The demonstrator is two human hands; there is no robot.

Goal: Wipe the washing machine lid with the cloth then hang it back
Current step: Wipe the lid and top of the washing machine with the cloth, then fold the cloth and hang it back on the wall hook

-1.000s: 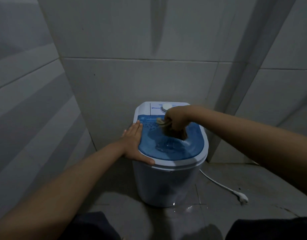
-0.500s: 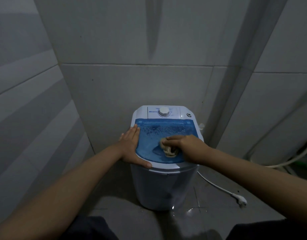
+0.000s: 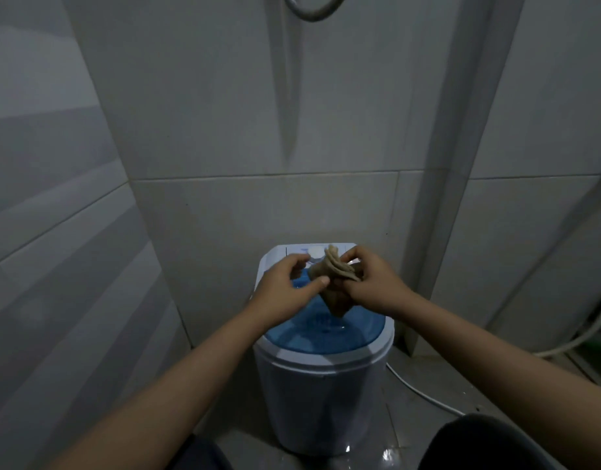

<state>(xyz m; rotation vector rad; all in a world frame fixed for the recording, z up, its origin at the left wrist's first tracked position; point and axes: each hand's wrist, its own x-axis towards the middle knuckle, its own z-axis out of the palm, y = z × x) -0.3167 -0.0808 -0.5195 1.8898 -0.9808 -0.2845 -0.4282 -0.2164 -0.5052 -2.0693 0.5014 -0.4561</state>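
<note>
Brown cloth point(image 3: 333, 271) bunched between right hand point(image 3: 372, 283) gripping it and left hand point(image 3: 285, 286) pinching its edge.

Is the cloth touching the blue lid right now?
Cannot tell. In the head view the cloth is bunched in the right hand, its tip hanging over the blue lid; no gap or contact shows plainly.

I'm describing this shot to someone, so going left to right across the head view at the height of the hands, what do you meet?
Left hand → cloth → right hand → hose
</note>
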